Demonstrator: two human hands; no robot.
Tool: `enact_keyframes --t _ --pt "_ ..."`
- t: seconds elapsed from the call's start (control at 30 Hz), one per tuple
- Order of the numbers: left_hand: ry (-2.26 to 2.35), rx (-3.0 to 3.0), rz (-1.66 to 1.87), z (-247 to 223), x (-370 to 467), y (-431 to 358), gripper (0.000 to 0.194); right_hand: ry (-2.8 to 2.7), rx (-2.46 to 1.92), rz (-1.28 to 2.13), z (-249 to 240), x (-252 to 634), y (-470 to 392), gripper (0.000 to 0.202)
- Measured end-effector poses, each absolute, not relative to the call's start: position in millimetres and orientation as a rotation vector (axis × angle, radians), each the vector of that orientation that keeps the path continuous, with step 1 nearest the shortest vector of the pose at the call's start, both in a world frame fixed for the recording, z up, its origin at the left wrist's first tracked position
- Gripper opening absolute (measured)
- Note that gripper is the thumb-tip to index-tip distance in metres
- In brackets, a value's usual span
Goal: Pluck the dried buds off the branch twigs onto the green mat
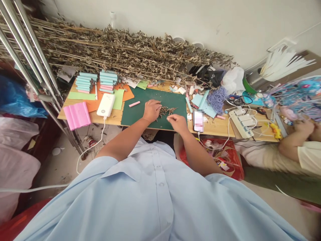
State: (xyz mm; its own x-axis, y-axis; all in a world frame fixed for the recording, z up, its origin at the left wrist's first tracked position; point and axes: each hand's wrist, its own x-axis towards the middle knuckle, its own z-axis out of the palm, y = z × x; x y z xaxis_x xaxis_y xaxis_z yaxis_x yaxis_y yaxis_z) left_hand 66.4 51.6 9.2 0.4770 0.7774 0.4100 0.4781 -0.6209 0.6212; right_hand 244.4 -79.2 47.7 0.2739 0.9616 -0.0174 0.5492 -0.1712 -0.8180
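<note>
A small heap of dried leaves (166, 111) lies on the dark green mat (173, 97). My left hand (151, 110) rests at the heap's left side, fingers bent together over its edge; whatever they hold is hidden. Just right of the heap, my right hand (178, 122) is closed with thumb and fingertips together, and anything between them is too small to make out. A pink paper roll (134, 104) lies on the mat to the left of my left hand.
Dried stalks (130, 50) fill the back. Blue rolls (86, 82), a white power bank (106, 105) and pink paper (77, 115) lie left. To the right are a phone (198, 121), purple yarn (217, 99), a power strip (241, 122) and another person's hands (303, 130).
</note>
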Motion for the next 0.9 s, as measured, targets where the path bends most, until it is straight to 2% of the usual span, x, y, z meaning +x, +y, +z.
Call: enact_keyframes --t 0.13,0.33,0.53,0.7,0.9 --pt "0.997 2.317 0.932 11 66 52 0.028 -1.108 -1.893 0.444 40 274 -44 0.029" --pt "0.948 2.336 0.916 12 67 51 0.028 -1.144 -1.953 0.534 31 283 -15 0.031" --pt "0.946 2.339 0.936 12 65 51 0.027 -1.104 -1.847 0.429 41 272 -15 0.032" --pt "0.931 2.359 0.942 13 64 50 0.039 -1.064 -1.781 0.536 43 242 -15 0.034" --pt "0.971 2.353 0.925 14 63 50 0.032 -0.971 -1.709 0.672 34 210 -11 0.042"
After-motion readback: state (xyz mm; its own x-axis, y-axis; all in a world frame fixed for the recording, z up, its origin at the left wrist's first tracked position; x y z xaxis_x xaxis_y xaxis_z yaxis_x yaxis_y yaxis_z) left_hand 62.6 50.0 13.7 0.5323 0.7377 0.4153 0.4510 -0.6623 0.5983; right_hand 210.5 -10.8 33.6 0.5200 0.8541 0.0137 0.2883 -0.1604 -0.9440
